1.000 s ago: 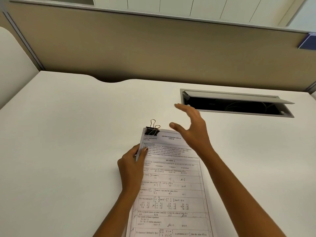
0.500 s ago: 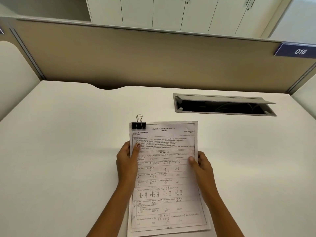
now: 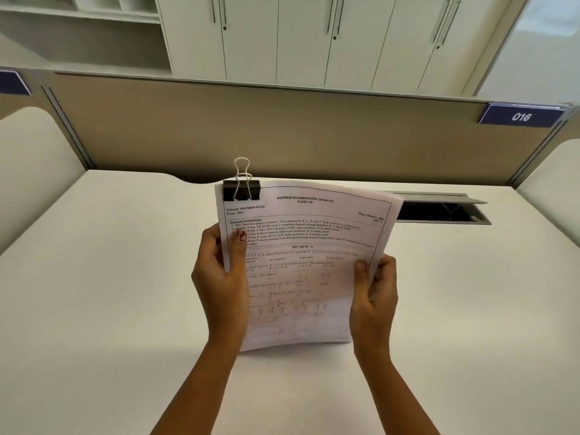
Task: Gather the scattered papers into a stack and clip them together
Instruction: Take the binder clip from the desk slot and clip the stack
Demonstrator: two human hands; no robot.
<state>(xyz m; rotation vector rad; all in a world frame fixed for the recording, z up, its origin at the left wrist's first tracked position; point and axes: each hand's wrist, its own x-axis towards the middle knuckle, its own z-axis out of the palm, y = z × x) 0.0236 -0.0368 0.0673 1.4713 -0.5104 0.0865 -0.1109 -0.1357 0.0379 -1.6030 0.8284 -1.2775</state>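
A stack of printed exam papers is held up off the white desk, tilted toward me. A black binder clip with silver wire handles grips its top left corner. My left hand holds the stack's left edge, thumb on the front page. My right hand holds the right edge lower down, thumb on the front. The top right corner of the pages curls back a little.
A beige partition runs along the desk's far edge, with a blue "016" tag at right. An open cable hatch sits in the desk behind the papers. White cabinets stand beyond.
My right hand came down and took the stack's right edge. Both hands then lifted the clipped papers off the desk and tilted them upright. My view rose too.
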